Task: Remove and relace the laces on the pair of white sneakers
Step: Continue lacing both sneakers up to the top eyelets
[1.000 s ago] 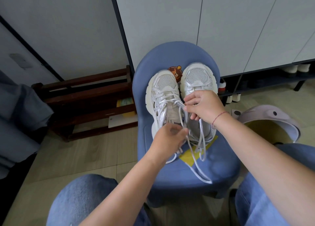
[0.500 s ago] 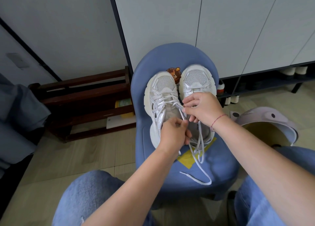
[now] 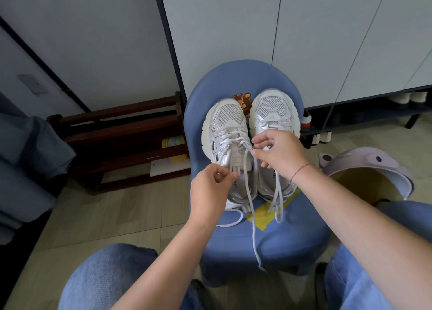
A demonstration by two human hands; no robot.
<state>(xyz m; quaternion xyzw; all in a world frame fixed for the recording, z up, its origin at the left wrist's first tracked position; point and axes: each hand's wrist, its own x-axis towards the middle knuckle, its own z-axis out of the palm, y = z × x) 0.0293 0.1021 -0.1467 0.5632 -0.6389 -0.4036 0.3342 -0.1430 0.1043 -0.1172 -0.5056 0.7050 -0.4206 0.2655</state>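
Left hand point(image 3: 210, 188) is closed in a pinch, thumb and forefinger on a strand of lace right at the tongue of the left-side sneaker point(image 3: 224, 125). Right hand point(image 3: 280, 155) has its fingers curled, pinching the same shoe's lace point(image 3: 253, 230) just beside the top eyelets. It sits over the gap between the shoes and covers the middle of the right-side sneaker point(image 3: 273, 108). From that pinch I see one long strand trailing down over the seat's front edge. Lower eyelets on the left-side shoe are laced. The right-side shoe's laces hang loose past its heel. Both sneakers stand side by side, toes to the backrest, on a blue chair point(image 3: 233, 80). Yellow tape point(image 3: 268, 218) on the seat, a bear sticker point(image 3: 243, 102) between the toes. Wooden rack point(image 3: 117, 141) on the floor to the left.
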